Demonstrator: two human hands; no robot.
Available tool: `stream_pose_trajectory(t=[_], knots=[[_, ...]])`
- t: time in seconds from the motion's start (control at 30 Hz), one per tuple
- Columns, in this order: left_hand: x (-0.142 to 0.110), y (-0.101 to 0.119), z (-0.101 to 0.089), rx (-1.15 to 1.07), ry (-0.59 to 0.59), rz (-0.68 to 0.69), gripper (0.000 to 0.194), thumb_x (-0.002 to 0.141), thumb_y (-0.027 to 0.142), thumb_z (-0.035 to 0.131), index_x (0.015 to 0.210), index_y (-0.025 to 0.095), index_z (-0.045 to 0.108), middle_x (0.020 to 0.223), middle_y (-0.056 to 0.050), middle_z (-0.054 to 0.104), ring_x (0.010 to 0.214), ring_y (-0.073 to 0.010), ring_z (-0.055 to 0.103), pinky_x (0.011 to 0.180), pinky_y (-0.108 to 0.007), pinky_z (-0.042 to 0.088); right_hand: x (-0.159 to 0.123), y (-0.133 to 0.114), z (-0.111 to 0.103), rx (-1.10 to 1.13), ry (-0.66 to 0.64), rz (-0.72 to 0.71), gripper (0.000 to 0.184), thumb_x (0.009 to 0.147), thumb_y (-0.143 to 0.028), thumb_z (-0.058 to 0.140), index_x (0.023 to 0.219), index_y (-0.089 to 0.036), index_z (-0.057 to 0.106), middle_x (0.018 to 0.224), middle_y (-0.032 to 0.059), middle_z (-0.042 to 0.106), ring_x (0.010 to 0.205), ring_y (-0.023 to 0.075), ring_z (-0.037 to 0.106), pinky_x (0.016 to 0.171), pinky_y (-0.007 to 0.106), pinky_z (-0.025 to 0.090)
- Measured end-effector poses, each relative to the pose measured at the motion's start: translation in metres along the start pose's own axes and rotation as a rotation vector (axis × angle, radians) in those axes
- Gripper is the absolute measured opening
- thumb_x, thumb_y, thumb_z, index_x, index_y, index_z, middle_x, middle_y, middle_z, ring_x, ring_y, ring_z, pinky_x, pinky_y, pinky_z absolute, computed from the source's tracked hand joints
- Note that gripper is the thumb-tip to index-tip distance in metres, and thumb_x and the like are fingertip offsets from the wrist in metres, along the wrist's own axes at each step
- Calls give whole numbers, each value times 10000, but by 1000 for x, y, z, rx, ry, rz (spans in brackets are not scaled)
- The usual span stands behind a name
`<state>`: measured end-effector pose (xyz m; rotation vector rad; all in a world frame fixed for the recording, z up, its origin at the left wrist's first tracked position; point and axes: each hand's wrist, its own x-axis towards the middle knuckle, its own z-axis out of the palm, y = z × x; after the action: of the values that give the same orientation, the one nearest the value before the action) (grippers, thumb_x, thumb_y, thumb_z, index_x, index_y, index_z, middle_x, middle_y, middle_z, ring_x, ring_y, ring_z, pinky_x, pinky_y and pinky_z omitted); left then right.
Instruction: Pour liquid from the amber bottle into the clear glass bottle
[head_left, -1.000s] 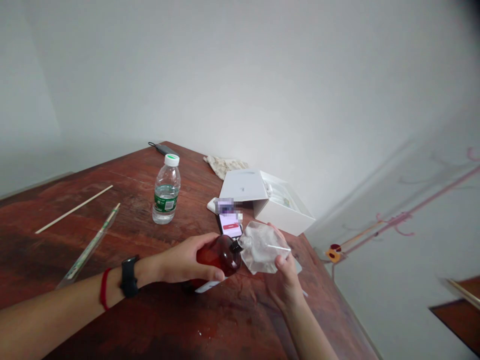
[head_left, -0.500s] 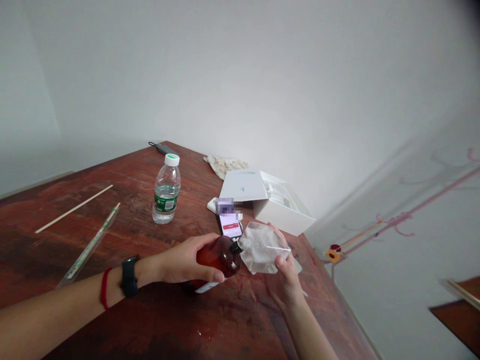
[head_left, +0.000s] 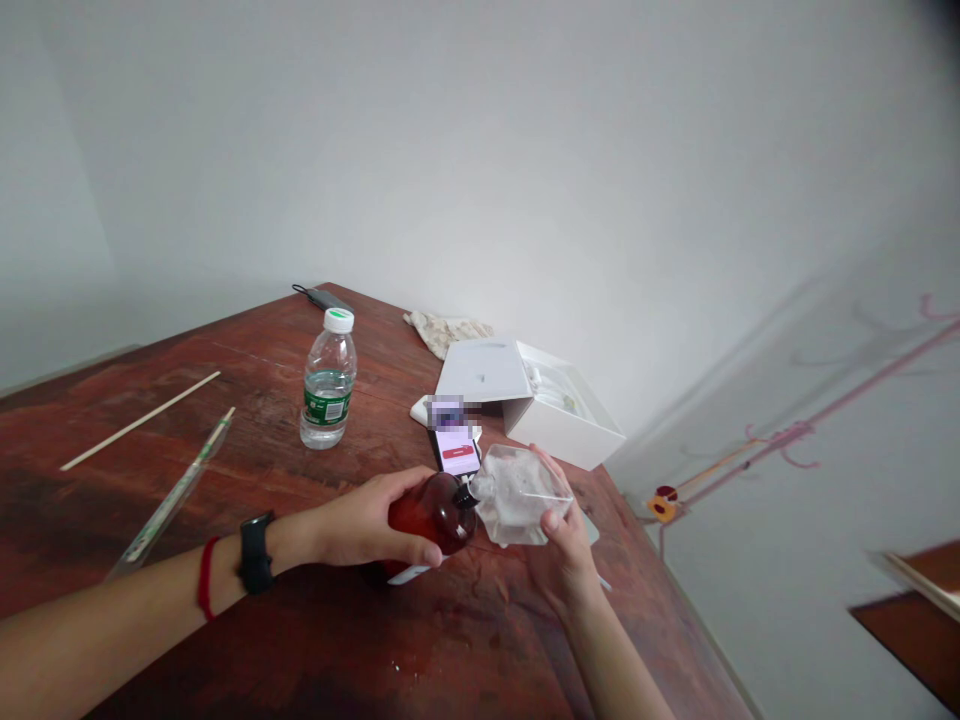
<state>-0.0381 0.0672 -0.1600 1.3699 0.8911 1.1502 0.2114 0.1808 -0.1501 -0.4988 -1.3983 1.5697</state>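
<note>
Amber glass bottle — held tilted over the red-brown wooden table, fingers clamped around it by the left hand, its black neck touching a clear plastic pouch — gripped between the thumb and fingers of the right hand, just beside a phone

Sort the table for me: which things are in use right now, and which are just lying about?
In use: left hand holding a brown bottle, right hand holding a clear plastic pouch.

Lying about: water bottle, phone, white box, cloth, wooden stick, wrapped stick.
</note>
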Motion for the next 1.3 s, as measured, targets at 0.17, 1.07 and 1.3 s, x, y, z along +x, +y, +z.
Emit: stream_pose_trajectory(t=[0.17, 1.07, 1.3], knots=[[1, 0, -2, 20, -11, 5, 819, 739, 623, 980, 1356, 194, 654, 1346, -112, 744, 1247, -384, 680, 1069, -466, 508, 1, 0, -1, -12, -16, -13, 841, 707, -566, 976, 1449, -323, 662, 1399, 96, 767, 1260, 370, 729, 1021, 478, 589], [-4, 17, -4, 252, -24, 0, 794, 821, 675, 880, 1415, 204, 643, 1374, -106, 750, 1175, -362, 716, 1004, -408, 549, 0, 5, -5, -69, 16, -22, 883, 707, -648, 941, 1455, -280, 648, 1279, 113, 805, 1161, 369, 751, 1013, 516, 575], [-6, 19, -5, 338, -22, -12, 777, 832, 681, 850, 1412, 209, 638, 1346, -93, 763, 1137, -354, 728, 984, -394, 558, -1, 2, -2, -47, 4, -20, 879, 715, -621, 947, 1470, -290, 641, 1292, 113, 807, 1166, 359, 757, 984, 486, 591]])
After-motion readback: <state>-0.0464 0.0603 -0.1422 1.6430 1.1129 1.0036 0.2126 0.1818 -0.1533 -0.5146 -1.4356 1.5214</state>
